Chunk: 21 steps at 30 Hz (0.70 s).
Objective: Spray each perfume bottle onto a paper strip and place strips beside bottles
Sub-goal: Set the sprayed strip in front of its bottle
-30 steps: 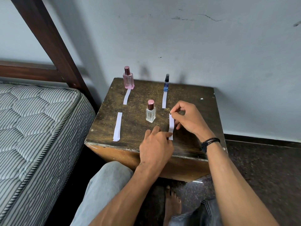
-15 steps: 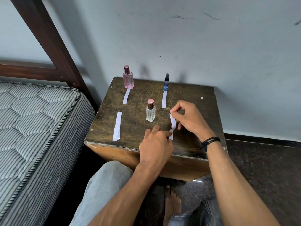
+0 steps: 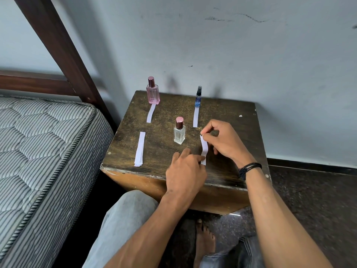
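The paper strip [image 3: 204,149], bowed, runs near-to-far just right of the clear bottle [image 3: 179,132]. The right hand [image 3: 226,142] has a tight grip on its far end, the left hand [image 3: 185,171] on its near end. Worn wooden table [image 3: 170,109], mattress [image 3: 38,142] alongside, grey wall [image 3: 251,55].

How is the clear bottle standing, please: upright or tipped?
Upright: the clear bottle stands on its base on the table, cap on top.
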Each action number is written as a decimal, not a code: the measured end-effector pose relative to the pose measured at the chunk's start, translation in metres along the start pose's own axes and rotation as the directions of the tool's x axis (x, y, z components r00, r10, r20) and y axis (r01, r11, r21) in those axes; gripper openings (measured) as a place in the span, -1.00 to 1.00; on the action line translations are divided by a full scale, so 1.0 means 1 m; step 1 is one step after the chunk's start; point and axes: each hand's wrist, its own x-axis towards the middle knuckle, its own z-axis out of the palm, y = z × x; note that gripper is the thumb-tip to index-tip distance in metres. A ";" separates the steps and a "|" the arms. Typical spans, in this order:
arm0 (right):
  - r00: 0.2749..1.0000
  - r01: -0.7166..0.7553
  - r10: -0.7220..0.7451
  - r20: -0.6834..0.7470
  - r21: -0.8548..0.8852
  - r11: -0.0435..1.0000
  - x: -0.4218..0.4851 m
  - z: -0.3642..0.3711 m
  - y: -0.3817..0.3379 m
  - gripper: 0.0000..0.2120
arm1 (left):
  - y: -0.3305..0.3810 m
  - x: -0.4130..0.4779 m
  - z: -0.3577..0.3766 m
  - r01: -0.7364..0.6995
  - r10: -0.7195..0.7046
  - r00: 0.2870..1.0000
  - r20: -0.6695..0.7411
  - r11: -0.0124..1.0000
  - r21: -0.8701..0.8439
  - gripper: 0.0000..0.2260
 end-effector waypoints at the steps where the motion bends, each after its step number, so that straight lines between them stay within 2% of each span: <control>1: 1.000 0.003 -0.003 -0.013 -0.001 1.000 0.000 0.000 0.000 -0.92 | 0.000 0.000 0.000 0.000 0.000 1.000 0.001 1.000 -0.002 -0.67; 5: 0.996 0.012 -0.007 -0.090 0.057 0.998 0.001 -0.001 0.000 -0.94 | 0.000 0.001 0.000 0.003 -0.003 1.000 0.006 1.000 -0.012 -0.67; 11: 0.991 0.020 -0.007 -0.133 0.094 0.995 0.002 -0.004 0.003 -0.94 | 0.000 0.003 -0.002 -0.005 0.005 1.000 -0.010 0.999 -0.047 -0.69; 16: 0.985 0.033 -0.015 -0.171 0.102 0.994 0.001 -0.011 0.005 -0.92 | 0.001 0.009 -0.007 0.061 -0.071 0.996 -0.051 0.981 -0.187 -0.74; 21: 0.982 0.039 -0.019 -0.188 0.106 0.994 0.001 -0.018 0.009 -0.87 | -0.002 0.012 -0.011 0.076 -0.086 0.995 -0.043 0.978 -0.194 -0.76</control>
